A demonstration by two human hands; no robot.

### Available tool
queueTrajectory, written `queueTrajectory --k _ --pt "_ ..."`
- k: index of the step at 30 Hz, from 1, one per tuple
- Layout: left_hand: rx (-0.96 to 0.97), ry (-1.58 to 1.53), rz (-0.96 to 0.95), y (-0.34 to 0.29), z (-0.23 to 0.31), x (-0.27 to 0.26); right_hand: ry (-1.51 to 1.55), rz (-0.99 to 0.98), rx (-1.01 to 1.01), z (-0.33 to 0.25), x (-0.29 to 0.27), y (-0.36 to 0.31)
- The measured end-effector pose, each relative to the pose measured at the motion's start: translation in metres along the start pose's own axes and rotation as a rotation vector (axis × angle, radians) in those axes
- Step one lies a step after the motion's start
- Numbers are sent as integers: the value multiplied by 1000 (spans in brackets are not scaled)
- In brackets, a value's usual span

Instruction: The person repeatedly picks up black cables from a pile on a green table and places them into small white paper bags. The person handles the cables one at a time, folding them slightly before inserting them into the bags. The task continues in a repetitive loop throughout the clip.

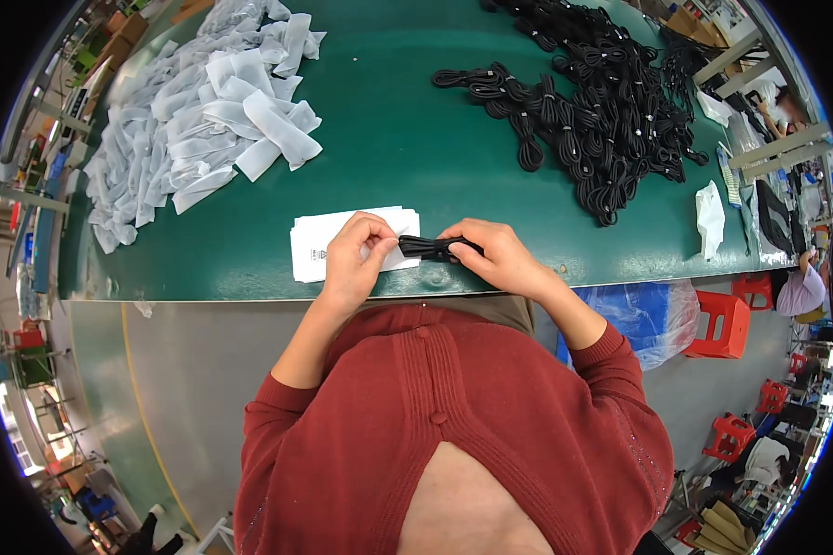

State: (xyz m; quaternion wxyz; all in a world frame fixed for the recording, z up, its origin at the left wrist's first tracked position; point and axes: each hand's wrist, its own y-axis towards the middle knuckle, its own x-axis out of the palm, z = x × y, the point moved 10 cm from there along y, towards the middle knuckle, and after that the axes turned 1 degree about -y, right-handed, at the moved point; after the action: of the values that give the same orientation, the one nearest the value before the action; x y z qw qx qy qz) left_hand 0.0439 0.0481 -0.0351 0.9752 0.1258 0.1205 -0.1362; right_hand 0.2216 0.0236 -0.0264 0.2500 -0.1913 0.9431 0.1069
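Observation:
A coiled black cable bundle [426, 247] lies across the right part of a stack of white paper slips or flat bags [307, 248] at the table's near edge. My right hand [498, 257] is closed round the bundle's right end. At its left end my left hand [354, 257] is held above the white stack, thumb and forefinger pinched together. Whatever is between those fingertips is too small to make out. Farther off on the right spreads a heap of similar black cable bundles [611, 116]. A pile of frosted, whitish plastic pouches [222, 111] covers the far left.
Both hands work over a green tabletop [379, 111], whose front edge runs just before my body. A crumpled white packet [710, 220] lies near its right end. Below on the right are a plastic-covered blue container [634, 319] and a red stool [720, 324]. Other people sit far right.

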Motion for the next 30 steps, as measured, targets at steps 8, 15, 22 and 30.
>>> queueTrajectory --k 8,15,22,30 --pt "372 326 -55 1 53 10 364 -8 211 20 19 6" --pt "136 -20 36 27 48 -25 238 233 -180 -51 -4 20" --pt "-3 -341 279 71 32 -93 -159 567 -457 -78 -54 32" --pt "418 344 723 52 79 -158 -1164 605 152 59 -114 31"
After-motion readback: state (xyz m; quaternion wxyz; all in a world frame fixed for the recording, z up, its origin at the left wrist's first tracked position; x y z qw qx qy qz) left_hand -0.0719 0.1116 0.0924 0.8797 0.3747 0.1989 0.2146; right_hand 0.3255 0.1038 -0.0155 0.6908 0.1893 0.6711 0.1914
